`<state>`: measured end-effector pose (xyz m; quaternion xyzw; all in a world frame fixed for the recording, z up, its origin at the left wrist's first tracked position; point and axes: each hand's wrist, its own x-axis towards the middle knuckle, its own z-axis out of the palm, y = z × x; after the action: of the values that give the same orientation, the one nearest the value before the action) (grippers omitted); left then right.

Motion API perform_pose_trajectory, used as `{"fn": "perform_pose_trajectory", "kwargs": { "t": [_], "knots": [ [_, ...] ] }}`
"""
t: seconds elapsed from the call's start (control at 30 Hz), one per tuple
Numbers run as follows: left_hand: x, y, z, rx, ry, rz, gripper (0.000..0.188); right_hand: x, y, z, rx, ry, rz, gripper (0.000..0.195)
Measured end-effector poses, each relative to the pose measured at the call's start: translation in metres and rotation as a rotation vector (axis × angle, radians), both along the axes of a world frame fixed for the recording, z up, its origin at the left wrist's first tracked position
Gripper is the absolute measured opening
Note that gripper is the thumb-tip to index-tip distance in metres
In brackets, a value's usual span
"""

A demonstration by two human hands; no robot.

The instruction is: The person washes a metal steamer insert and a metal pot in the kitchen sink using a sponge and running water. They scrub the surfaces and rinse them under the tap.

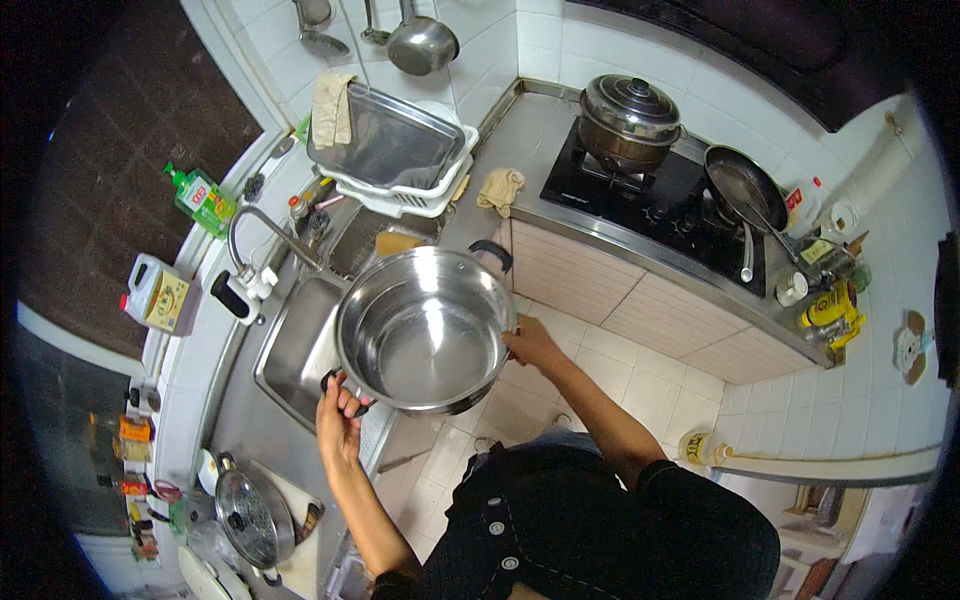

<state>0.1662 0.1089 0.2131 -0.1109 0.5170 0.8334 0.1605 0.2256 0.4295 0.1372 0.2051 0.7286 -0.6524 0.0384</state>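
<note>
A large stainless steel pot point(431, 337) is held up at the edge of the sink point(300, 337), its open top tilted toward me. Its inside is bare and shiny. My left hand point(343, 412) grips a black side handle at the pot's lower left. At the right rim my right hand point(531, 343) is closed on the wall of the pot; what its fingers do behind the rim is hidden. Another black handle point(493, 255) sticks out at the upper right of the pot. Left of the pot stands the curved faucet point(262, 217).
A lidded pot point(630, 124) and a frying pan point(742, 187) are on the black gas stove point(645, 195). A white dish rack point(405, 199) and a beige cloth point(501, 189) lie beyond the sink. A glass-lidded steamer point(255, 517) sits at lower left, beside a cutting board point(300, 555).
</note>
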Motion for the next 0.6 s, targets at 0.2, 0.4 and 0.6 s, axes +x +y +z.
{"fn": "perform_pose_trajectory", "kwargs": {
  "t": [0.2,0.4,0.6],
  "knots": [
    [0.013,0.047,-0.022,0.014,-0.049,0.046,0.028,0.013,0.043,0.018,0.188,0.053,-0.063,0.022],
    [0.026,0.049,-0.026,-0.032,-0.015,0.177,0.025,-0.010,0.045,-0.010,0.197,0.166,0.021,0.020],
    [0.026,0.007,-0.047,-0.047,-0.038,0.305,0.024,-0.042,0.004,-0.006,0.195,0.115,0.133,0.022]
  ]
}}
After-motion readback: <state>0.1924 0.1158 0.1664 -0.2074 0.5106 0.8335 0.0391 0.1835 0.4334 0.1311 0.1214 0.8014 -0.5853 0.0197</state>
